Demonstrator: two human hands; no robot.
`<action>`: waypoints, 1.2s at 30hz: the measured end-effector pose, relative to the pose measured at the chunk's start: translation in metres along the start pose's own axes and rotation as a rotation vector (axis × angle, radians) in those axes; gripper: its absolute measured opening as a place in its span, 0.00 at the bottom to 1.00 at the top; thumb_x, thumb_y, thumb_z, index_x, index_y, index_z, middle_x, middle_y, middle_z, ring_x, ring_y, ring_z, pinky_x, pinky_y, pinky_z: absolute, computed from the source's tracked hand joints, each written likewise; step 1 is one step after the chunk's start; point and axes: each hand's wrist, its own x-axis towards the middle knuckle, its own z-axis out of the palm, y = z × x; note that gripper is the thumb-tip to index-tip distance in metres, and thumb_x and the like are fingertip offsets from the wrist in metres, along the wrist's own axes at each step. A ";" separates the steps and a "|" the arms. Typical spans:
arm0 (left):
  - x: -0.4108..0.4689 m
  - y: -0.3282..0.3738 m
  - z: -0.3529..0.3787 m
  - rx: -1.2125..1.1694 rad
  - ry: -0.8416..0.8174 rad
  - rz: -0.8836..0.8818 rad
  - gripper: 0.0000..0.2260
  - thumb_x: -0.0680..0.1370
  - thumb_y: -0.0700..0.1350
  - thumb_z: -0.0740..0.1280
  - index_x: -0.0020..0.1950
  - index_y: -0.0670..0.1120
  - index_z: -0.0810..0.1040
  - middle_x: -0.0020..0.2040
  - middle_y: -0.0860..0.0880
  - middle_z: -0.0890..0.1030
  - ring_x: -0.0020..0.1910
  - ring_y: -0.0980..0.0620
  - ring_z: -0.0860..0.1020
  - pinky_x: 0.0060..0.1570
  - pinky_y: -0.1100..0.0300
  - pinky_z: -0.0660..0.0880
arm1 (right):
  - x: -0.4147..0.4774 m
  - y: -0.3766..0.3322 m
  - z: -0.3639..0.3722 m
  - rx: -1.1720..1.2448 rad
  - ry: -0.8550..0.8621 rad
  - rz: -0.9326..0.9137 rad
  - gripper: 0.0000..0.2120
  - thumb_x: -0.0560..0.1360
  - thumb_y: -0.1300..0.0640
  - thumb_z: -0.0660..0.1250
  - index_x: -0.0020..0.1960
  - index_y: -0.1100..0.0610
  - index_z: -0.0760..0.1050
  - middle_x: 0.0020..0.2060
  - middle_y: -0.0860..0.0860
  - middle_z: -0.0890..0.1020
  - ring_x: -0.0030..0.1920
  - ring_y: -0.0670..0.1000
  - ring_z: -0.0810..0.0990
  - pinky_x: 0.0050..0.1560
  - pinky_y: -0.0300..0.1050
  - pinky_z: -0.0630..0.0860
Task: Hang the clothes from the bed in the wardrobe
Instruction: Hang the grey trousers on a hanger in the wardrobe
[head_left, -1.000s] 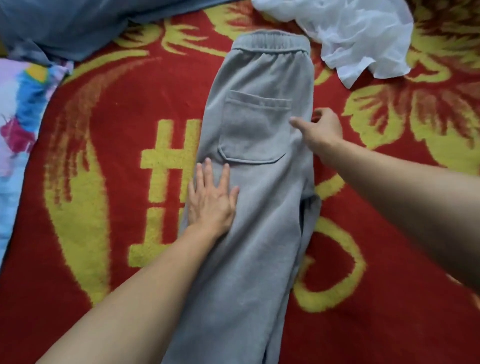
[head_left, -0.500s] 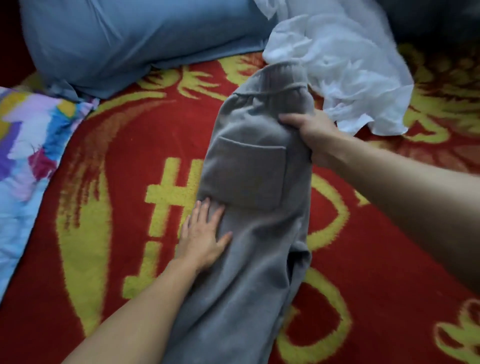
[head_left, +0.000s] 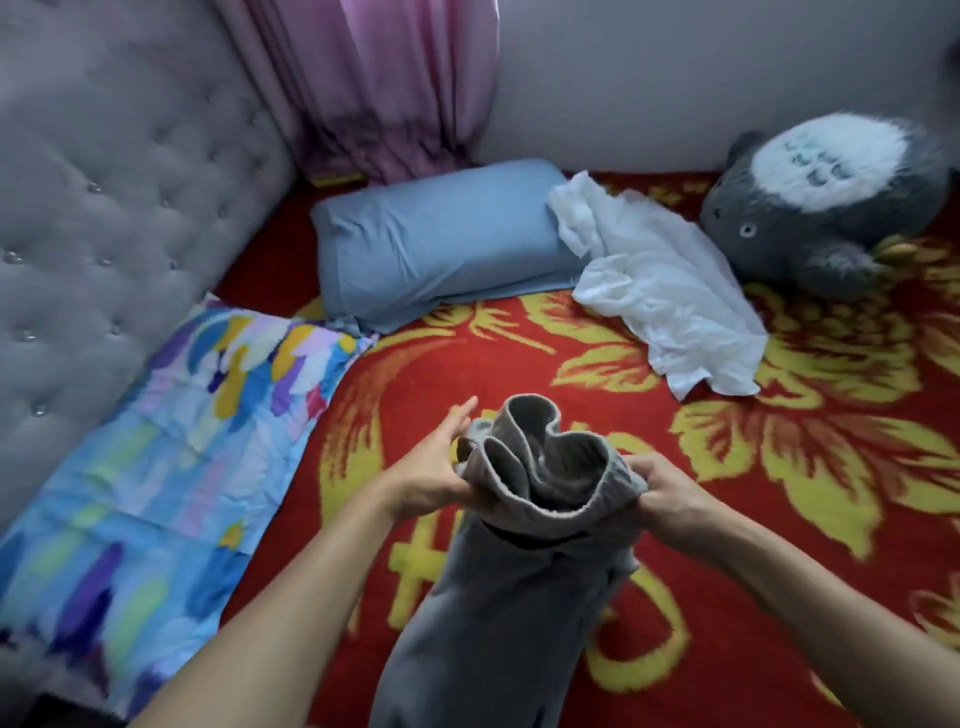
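Grey sweatpants (head_left: 498, 587) hang lifted above the red and yellow blanket (head_left: 779, 519), waistband up and gaping open toward me. My right hand (head_left: 670, 493) grips the right side of the waistband. My left hand (head_left: 436, 467) touches the left side of the waistband, its fingers stretched out and blurred; its thumb is hidden by the cloth. A crumpled white garment (head_left: 670, 296) lies on the blanket farther back, to the right. No wardrobe is in view.
A blue pillow (head_left: 436, 244) lies at the back by a pink curtain (head_left: 379, 83). A grey plush toy (head_left: 831, 208) sits at the far right. A multicoloured sheet (head_left: 171, 447) runs along the grey tufted headboard (head_left: 104, 197) on the left.
The sweatpants have been lifted off the blanket by the waistband. My left hand left the trouser leg and rose to the waistband. The view tilted up, showing the headboard and plush toy.
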 end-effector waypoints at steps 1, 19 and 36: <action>-0.022 0.004 0.001 0.003 -0.032 0.015 0.45 0.62 0.36 0.77 0.75 0.51 0.62 0.70 0.49 0.70 0.68 0.55 0.70 0.61 0.60 0.74 | -0.016 -0.010 0.008 -0.015 -0.039 0.002 0.12 0.58 0.64 0.75 0.41 0.63 0.81 0.39 0.55 0.83 0.40 0.50 0.81 0.41 0.46 0.78; -0.469 0.122 -0.016 -0.292 0.503 0.304 0.19 0.63 0.34 0.78 0.52 0.43 0.81 0.51 0.41 0.84 0.49 0.46 0.82 0.49 0.56 0.80 | -0.259 -0.255 0.192 -0.274 -0.229 -0.507 0.09 0.69 0.65 0.75 0.45 0.54 0.81 0.41 0.44 0.86 0.44 0.40 0.82 0.44 0.33 0.76; -0.800 0.025 0.182 -0.379 1.727 0.104 0.06 0.79 0.41 0.65 0.55 0.50 0.75 0.51 0.49 0.82 0.51 0.52 0.80 0.49 0.62 0.75 | -0.441 -0.206 0.453 -0.682 -0.645 -1.186 0.19 0.67 0.45 0.63 0.52 0.56 0.74 0.46 0.51 0.82 0.49 0.56 0.79 0.46 0.48 0.72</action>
